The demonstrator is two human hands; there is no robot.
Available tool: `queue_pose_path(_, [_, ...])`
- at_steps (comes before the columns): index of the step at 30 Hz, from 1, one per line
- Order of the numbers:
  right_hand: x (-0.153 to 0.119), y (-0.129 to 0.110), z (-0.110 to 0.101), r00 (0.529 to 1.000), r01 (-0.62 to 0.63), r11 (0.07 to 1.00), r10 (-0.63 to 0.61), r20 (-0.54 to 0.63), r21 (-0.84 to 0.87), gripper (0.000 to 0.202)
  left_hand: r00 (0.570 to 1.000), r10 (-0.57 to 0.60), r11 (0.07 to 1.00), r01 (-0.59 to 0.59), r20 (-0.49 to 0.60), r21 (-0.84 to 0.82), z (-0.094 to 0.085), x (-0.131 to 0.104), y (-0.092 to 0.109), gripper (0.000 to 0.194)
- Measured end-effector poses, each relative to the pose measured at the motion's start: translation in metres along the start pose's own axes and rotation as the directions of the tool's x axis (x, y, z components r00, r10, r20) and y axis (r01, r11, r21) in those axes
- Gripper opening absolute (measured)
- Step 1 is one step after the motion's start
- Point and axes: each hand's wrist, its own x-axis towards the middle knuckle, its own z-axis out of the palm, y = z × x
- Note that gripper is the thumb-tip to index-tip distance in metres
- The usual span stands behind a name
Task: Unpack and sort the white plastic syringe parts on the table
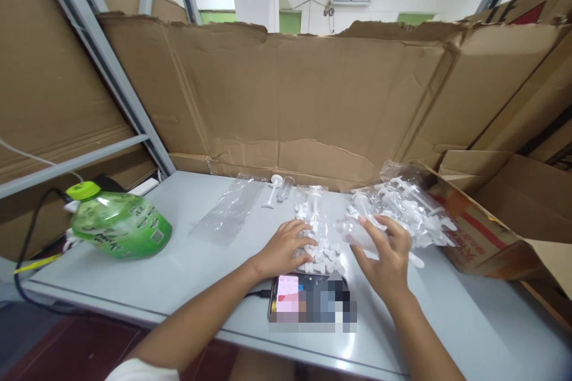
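Note:
My left hand rests with its fingers spread at the left edge of a pile of small white plastic pieces. In my right hand a clear plastic cylinder lies between thumb and fingers, just right of the pile. Behind the hands a clear bag holds white parts. A larger clear bag full of white plunger-like parts stands at the right. One white plunger and a clear tube lie near the back edge.
A phone with a cable lies at the front of the grey table. A flat clear bag is at the back left, a green bottle at the left. An open cardboard box stands at the right, cardboard behind.

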Motion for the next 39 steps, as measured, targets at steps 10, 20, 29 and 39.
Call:
queue_pose_path(10, [0.0,-0.004,-0.01,0.931,-0.123,0.823,0.29,-0.223,0.555,0.062,0.988,0.028,0.999,-0.032,-0.149,-0.03,-0.002,0.002,0.003,0.036])
queue_pose_path(20, [0.006,-0.011,-0.008,0.634,-0.405,-0.076,0.695,0.339,0.911,0.036,0.891,-0.048,0.978,-0.048,-0.451,-0.201,-0.001,-0.001,0.003,0.078])
queue_pose_path(29, [-0.002,-0.025,0.009,0.573,-0.628,-0.24,0.501,0.649,0.74,0.046,0.956,-0.004,0.864,-0.144,-0.292,-0.482,-0.004,-0.007,0.014,0.076])
queue_pose_path(39, [0.001,-0.036,0.011,0.463,-0.713,-0.361,0.402,0.79,0.601,0.053,0.976,-0.209,0.489,0.052,-0.059,-0.871,-0.009,-0.005,0.021,0.052])
